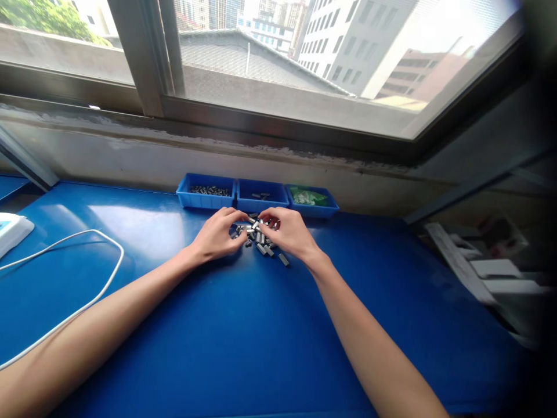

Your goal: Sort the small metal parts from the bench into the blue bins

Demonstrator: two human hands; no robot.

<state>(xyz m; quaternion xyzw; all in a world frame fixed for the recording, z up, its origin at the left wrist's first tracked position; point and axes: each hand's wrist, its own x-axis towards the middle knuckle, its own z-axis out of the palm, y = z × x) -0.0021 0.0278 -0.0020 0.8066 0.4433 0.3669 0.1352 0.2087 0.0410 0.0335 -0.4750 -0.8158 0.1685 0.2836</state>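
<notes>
A loose pile of small dark grey, oblong metal-looking pieces (261, 249) lies on the blue tabletop (243, 331). My left hand (221, 233) curves around the left side of the pile, its thumb and forefinger apart, with pieces between and below the fingertips. From the right, my right hand (288, 233) reaches over the pile with its fingers curled in. A small shiny piece (256, 226) shows at its thumb tip, seemingly pinched there. Other fingertips of both hands are partly hidden. One piece (284, 259) lies apart at the near right of the pile.
Behind the hands stand three joined blue bins: the left bin (202, 201) holds many small metal parts, the middle bin (248, 203) a few pieces, the right bin (334, 207) a green-and-clear plastic bag (307, 196). A white cable (117, 249) crosses the left side, near a white device (15, 229).
</notes>
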